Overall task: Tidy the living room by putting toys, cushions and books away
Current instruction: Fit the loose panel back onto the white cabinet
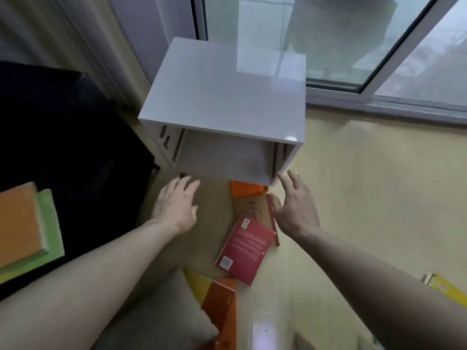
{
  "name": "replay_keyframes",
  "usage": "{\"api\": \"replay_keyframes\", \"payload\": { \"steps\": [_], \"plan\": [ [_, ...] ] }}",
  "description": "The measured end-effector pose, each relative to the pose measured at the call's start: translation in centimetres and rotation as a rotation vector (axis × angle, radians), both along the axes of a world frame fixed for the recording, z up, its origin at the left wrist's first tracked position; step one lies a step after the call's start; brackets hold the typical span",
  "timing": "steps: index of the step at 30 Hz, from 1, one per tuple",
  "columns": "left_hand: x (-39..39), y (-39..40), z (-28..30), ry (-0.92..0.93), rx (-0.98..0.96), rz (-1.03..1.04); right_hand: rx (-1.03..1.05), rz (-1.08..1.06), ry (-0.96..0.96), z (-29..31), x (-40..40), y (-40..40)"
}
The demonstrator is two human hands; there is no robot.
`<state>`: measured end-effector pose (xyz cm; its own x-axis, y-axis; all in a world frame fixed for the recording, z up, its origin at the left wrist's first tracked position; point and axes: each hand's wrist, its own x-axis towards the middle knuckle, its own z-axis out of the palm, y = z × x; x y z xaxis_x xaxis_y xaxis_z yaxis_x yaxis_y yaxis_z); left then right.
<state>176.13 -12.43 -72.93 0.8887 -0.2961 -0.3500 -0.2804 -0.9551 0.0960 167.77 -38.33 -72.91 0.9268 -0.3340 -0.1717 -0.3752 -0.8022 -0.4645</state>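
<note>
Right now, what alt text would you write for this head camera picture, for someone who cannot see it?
A person's open left hand and right hand reach toward an empty white cabinet by a window. A red book and other books lie scattered on the floor beneath the hands; an orange and green stack rests on a black surface at left.

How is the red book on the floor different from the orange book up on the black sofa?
The red book lies on the floor between the two arms; the orange book rests on the black sofa. The red book shows white print and labels; the orange book's cover looks plain. The orange book sits on a green book; the red book overlaps a brown one. Both lie flat, untouched.
</note>
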Motion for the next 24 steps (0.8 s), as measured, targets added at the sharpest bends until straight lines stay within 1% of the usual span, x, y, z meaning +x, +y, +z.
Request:
{"api": "replay_keyframes", "payload": {
  "steps": [2,5,7,10,13,17,20,24],
  "plan": [
    [-5.6,0.3,-0.7,0.165,0.037,0.039,0.019,0.056,0.154,-0.9,-5.9,0.6],
    [-13.7,-0.5,-1.7,0.398,0.069,0.059,0.044,0.098,0.441,-2.4,-15.3,0.2],
    [-17.6,-0.9,-2.4,0.49,0.085,0.019,0.047,0.11,0.613,-3.3,-20.8,-0.2],
    [-22.0,-2.5,-3.9,0.607,0.087,-0.059,0.051,0.077,0.792,-4.6,-27.9,-1.9],
    [-25.1,-4.2,-5.6,0.647,0.068,-0.128,0.031,-0.013,0.88,-6.3,-33.5,-3.8],
    [-27.8,-6.0,-7.9,0.676,0.061,-0.172,-0.001,-0.054,0.958,-8.7,-37.9,-5.7],
    [-29.0,-6.6,-9.1,0.682,0.064,-0.183,-0.081,-0.004,0.978,-10.1,-38.6,-6.1],
    [-29.8,-6.7,-10.4,0.706,0.04,-0.112,-0.118,0.097,0.997,-11.7,-37.3,-7.2]
  ]
}}
